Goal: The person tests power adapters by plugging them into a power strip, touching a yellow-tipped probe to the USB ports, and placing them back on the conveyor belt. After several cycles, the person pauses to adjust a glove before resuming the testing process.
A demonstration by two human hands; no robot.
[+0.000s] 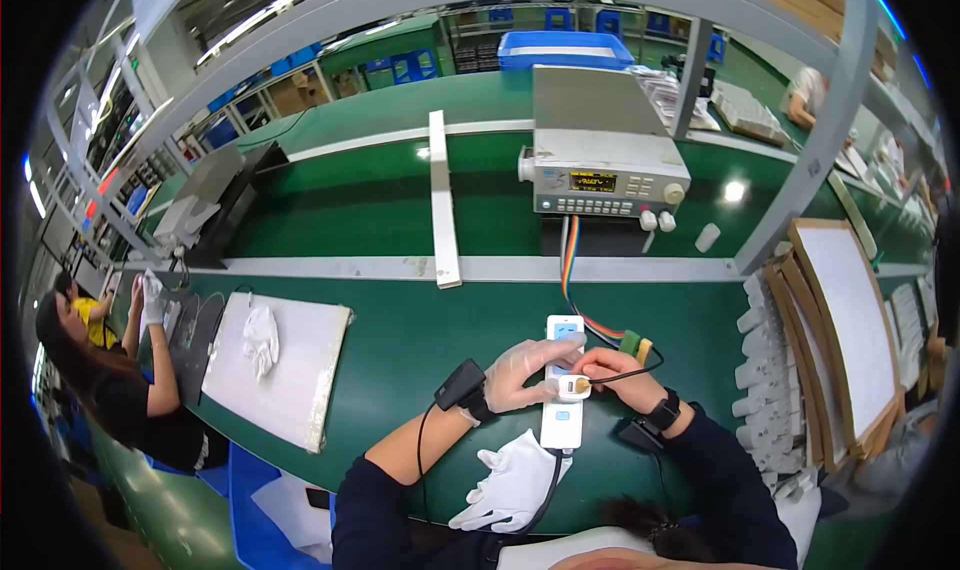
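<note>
My left hand point(518, 373), in a thin translucent glove, reaches across a white power strip point(562, 432), its fingers closed about a small white charger point(570, 390) seated on the strip. From the other side, my bare right hand point(628, 382) pinches a black cable point(622, 376) by its yellowish plug end point(583, 385), right at the charger's face. A green and yellow connector point(634, 346) with rainbow-coloured wires lies just beyond the right hand. Near the strip's lower end rests a white fabric glove point(510, 482).
A bench power meter point(605, 175) stands on the shelf ahead, with a loose white charger point(708, 237) beside it. Stacked white chargers point(757, 407) and cardboard trays point(835, 330) line the right. At left are a white board point(280, 390) and another person point(110, 370).
</note>
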